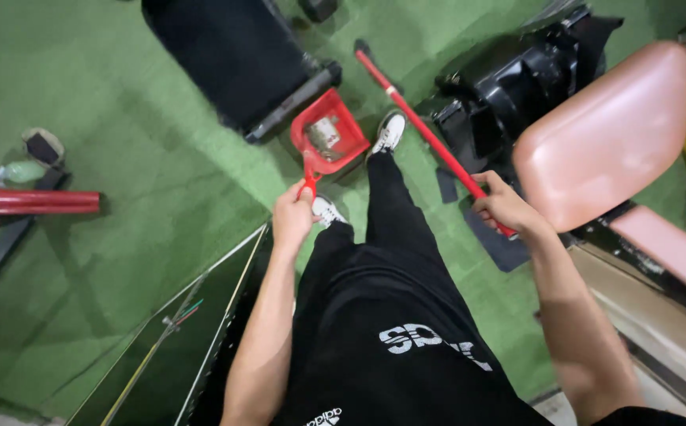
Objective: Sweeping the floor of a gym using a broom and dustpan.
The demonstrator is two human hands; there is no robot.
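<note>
My left hand (293,214) grips the handle of a red dustpan (329,132) that holds some grey debris and hangs just above the green turf. In my right hand (501,203) is a long red broom handle (414,117), which slants up and to the left toward a dark machine base. My legs in black trousers and white shoes stand between the two hands, the forward shoe (390,132) right beside the dustpan.
A black padded bench (236,59) lies at the top centre. At right are black machine parts (528,75) and a pink padded seat (607,134). Red roller pads (43,202) sit at left. A dark glass panel (177,339) leans lower left.
</note>
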